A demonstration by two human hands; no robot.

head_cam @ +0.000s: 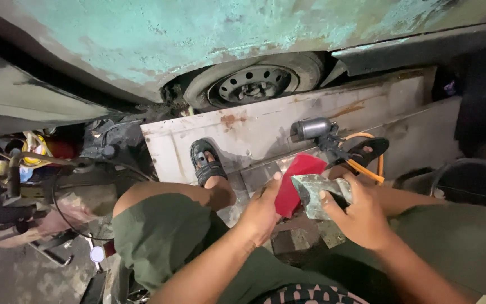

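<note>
Seemingly smooth red plastic piece [298,181], mottled folded sheet [317,194].

You are looking down at a rusty white metal panel [265,132] lying on the dirty floor [23,276], with your two sandalled feet [208,163] and a grey power tool [313,128] resting on it.

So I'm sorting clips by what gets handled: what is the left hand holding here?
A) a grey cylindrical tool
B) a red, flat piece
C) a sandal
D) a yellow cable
B: the left hand grips the red piece, next to the greenish-grey piece in the right hand.
</note>
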